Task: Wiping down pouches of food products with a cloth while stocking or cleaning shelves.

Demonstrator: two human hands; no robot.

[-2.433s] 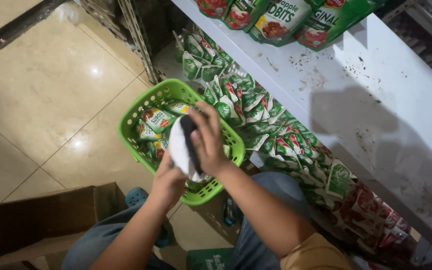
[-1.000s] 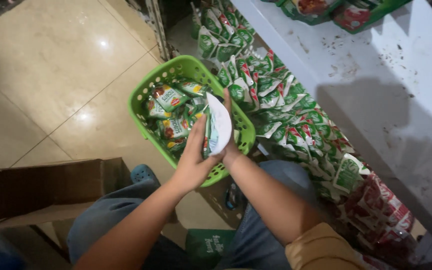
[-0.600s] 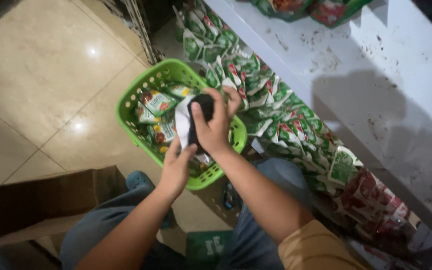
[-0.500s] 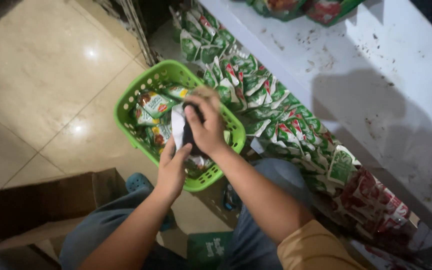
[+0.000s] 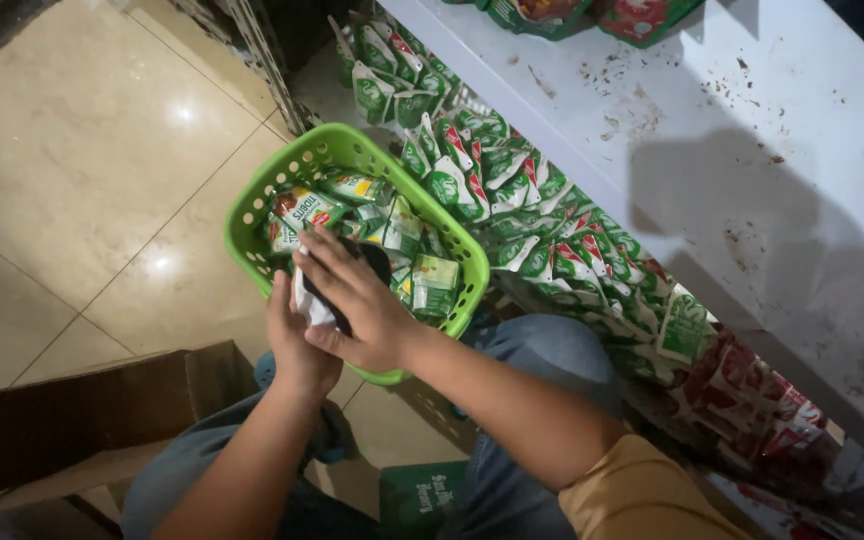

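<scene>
Both hands' grip, left hand (image 5: 297,335) and right hand (image 5: 357,300), closed on a white-and-black sachet (image 5: 324,305); green basket (image 5: 352,160) beneath part-filled, shelf row beyond it full.

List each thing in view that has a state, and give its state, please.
left hand: under white packet, holding it
right hand: pressing dark cloth on packet
white packet: held over basket
dark cloth: under right fingers
green basket: filled with sachets
cardboard box: open
shelf: dirty
</scene>
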